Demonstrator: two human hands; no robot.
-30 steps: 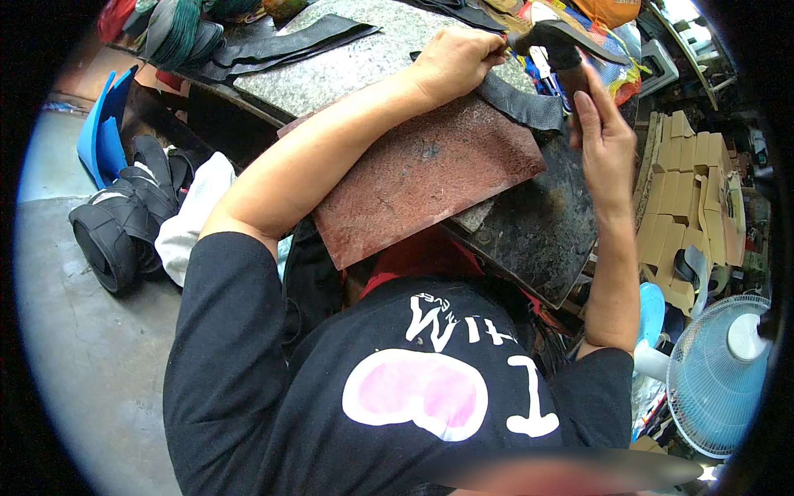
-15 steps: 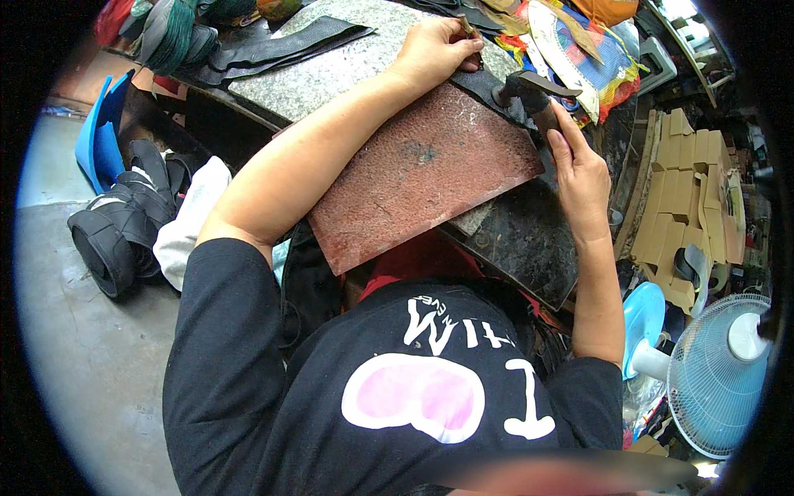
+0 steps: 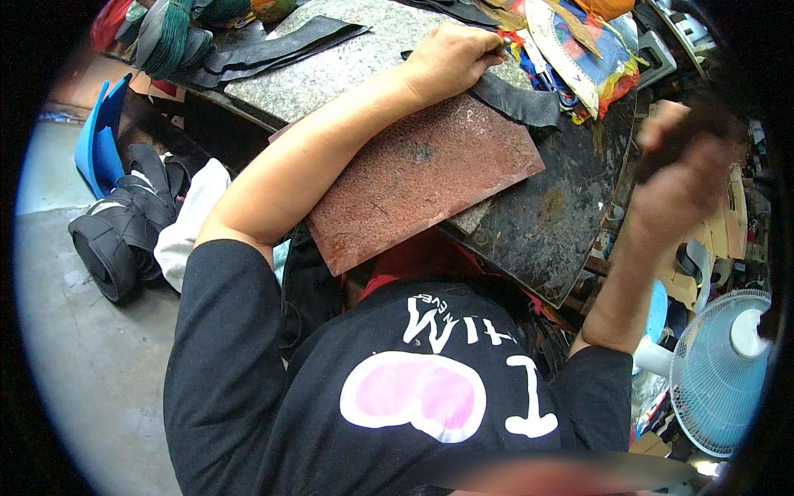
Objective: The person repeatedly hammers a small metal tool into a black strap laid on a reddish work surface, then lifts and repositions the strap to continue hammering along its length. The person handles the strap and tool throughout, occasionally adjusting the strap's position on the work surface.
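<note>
My left hand (image 3: 453,64) rests over a black leather-like strip (image 3: 523,101) at the far side of the work surface. Its fingers are closed in a pinch, with a small shiny tip showing at their ends; the rest of what they hold is hidden. Raised at the right, my right hand (image 3: 682,186) is smeared by motion and wrapped round a hammer (image 3: 691,136), which appears only as a dark blur. Below the strip lies a reddish-brown rough board (image 3: 422,178), and under both is a grey speckled slab (image 3: 285,78).
More black strips (image 3: 285,50) lie at the far left beside dark green cord spools (image 3: 169,41). Colourful bags and scraps (image 3: 579,62) crowd the back right. A standing fan (image 3: 715,372) is at the right; black rolled material (image 3: 116,240) is on the floor at left.
My right hand has swung the hammer up and to the right, away from the strip. My left hand has shifted slightly right, still pinching.
</note>
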